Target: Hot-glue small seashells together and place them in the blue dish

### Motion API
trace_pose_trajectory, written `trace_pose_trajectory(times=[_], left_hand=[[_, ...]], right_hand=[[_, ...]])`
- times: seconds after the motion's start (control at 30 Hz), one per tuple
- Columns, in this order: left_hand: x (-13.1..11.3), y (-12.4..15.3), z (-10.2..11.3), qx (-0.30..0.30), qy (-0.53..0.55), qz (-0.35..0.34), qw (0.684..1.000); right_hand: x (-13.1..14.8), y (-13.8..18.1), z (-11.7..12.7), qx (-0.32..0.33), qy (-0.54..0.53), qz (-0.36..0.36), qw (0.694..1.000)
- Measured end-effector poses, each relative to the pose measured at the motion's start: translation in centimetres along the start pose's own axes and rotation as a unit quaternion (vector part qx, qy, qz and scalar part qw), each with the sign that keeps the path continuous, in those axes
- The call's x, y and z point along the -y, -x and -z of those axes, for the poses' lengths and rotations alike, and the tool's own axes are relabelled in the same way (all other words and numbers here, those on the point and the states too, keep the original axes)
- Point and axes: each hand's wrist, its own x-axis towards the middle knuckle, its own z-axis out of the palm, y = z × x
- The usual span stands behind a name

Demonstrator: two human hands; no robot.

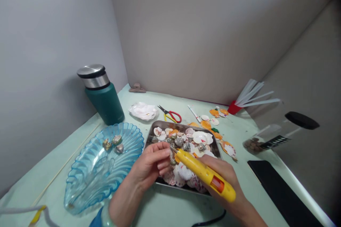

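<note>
In my right hand [223, 172] is a yellow hot glue gun [198, 168], its metal nozzle pointing up and left. My left hand [153, 161] has thumb and forefinger pinched together right at the nozzle tip. What they hold, if anything, is too small and covered to make out. Under both hands lies a metal tray [183, 189] filled with scallop shells [183, 172] and grey spiral snail shells [179, 142]. To the left, a blue shell-shaped plastic dish [90, 170] carries a few small snail shells [117, 139].
A green bottle [105, 103] stands back left. Behind the tray are white crumpled material [144, 111], red-and-yellow scissors [173, 115] and a white pen [194, 113]. Orange shell pieces [229, 150], a red cup [234, 107] of glue sticks, a clear jar [266, 138] and a black slab [282, 191] occupy the right.
</note>
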Motion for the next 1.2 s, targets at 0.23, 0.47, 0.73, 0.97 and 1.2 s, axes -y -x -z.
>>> trace_pose_trajectory(times=[0.23, 0.47, 0.73, 0.97, 1.2], left_hand=[[-0.11, -0.01, -0.07, 0.003, 0.000, -0.001, 1.000], [-0.16, -0.04, -0.18, -0.003, 0.016, 0.005, 1.000], [-0.29, 0.02, -0.09, 0.019, 0.024, 0.002, 1.000], [-0.20, -0.06, 0.16, 0.040, 0.021, -0.002, 0.999], [-0.26, -0.15, 0.17, 0.046, 0.040, 0.003, 0.998]], right_hand=[[-0.23, 0.25, 0.01, -0.003, 0.006, -0.025, 1.000], [0.30, -0.24, 0.02, -0.003, 0.005, -0.012, 1.000], [0.46, -0.39, -0.09, 0.002, 0.008, -0.017, 1.000], [-0.19, 0.05, -0.08, 0.001, 0.009, -0.051, 0.999], [0.14, -0.27, -0.12, 0.004, 0.012, -0.027, 1.000]])
